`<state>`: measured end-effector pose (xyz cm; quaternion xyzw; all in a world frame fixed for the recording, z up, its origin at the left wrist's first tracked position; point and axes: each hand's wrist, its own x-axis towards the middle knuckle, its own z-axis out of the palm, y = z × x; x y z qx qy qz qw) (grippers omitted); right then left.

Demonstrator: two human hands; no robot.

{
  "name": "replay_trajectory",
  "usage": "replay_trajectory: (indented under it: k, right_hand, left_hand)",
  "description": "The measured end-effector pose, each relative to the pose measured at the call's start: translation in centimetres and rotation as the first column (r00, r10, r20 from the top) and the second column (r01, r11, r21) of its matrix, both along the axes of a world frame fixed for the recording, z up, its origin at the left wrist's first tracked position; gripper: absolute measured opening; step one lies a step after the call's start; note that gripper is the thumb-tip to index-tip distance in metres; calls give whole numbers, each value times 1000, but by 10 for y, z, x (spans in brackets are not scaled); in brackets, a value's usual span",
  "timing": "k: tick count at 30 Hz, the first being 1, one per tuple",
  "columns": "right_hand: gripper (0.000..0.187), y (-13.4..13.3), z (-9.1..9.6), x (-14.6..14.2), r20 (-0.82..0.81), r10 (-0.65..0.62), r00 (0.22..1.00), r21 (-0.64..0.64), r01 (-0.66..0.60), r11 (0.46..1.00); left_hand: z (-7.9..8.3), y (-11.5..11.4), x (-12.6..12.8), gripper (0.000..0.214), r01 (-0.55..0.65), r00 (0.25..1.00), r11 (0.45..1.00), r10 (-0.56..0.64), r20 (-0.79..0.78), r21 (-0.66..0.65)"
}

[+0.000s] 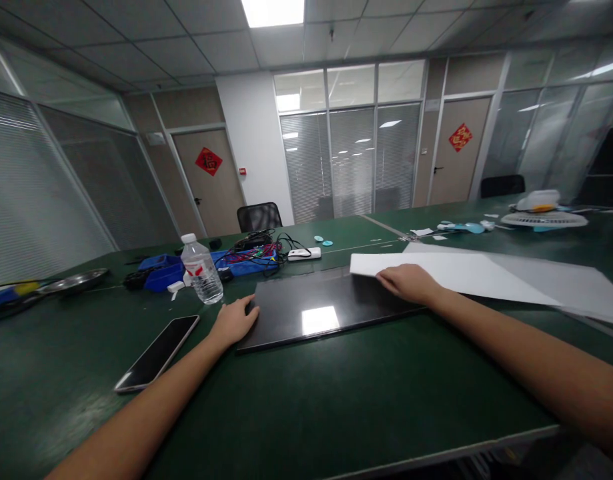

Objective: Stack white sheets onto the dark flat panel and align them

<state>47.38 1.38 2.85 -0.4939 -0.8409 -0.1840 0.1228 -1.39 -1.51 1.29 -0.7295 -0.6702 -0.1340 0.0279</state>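
A glossy black flat panel (286, 300) lies on the green table, with a ceiling light mirrored in its surface. My left hand (235, 321) rests at the panel's left edge, its thumb and forefinger apart and touching it. Over the panel's right part, my right hand (409, 283) pinches the near edge of a white sheet (461, 270). The sheet's left end is raised above the panel and covers part of it. To the right, the sheet overlaps another pale, greyish sheet (551, 270). The tips of my right fingers are partly hidden.
A phone (159, 353) lies beside my left forearm. Behind my left hand stands a water bottle (200, 270). Farther back are blue trays (166, 270), tangled cables (259, 250) and a white power strip (304, 254). A fan head (543, 219) lies at the far right.
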Motion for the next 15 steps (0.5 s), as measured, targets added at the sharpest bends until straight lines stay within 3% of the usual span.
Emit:
replay_trajectory:
  k: [3,6,8,11,15]
  right_hand:
    - [45,-6,-6,-26,-61,313,948,-137,-318,938]
    - [46,-1,-11,-30,-190,401,896,-141,-429,892]
    - [50,8,-14,-19,-250,339,907,-96,-371,924]
    - [53,25,-18,11,-269,163,949,-42,-181,983]
    - [55,38,-21,50,-211,-100,972,-95,81,992]
  left_hand:
    - [-1,0,2,56,23,1000,1000,-23,-7,1]
    - [-1,-1,2,51,37,999,999,-37,-3,-1]
    - [-1,-2,2,49,45,999,999,-45,7,3]
    - [2,-3,3,47,60,997,998,-60,37,15]
    - [4,-5,4,52,70,996,998,-69,64,-6]
